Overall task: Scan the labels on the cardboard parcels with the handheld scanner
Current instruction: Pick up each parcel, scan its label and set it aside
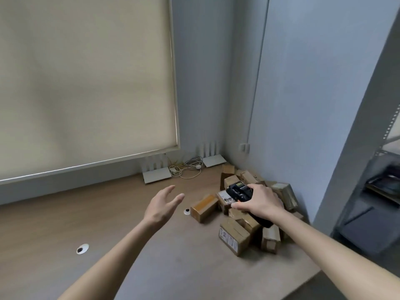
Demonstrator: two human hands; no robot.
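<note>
The right hand [258, 203] grips the black handheld scanner [239, 191] from above, fingers curled round its body, with the scanner's head and small screen pointing away from the person and its dark handle running back under the palm. It hangs over a heap of cardboard parcels [249, 213] piled in the corner of the wooden desk [108, 213] — just below and ahead of the scanner lies one parcel with a white label [225, 197] facing up. To the left of that hand, a single tan parcel [203, 207] sits a little apart from the heap; nearer the person, below the wrist, another box shows a printed label [227, 238] on its side. The left hand [162, 205] floats above the bare desk, well apart from the parcels, fingers straight and loosely spread, holding nothing. Beyond its fingertips, against the wall, stand two white routers [155, 169] with a tangle of cables [186, 168] between them — and a round cable hole [187, 211] lies between the left hand and the tan parcel.
</note>
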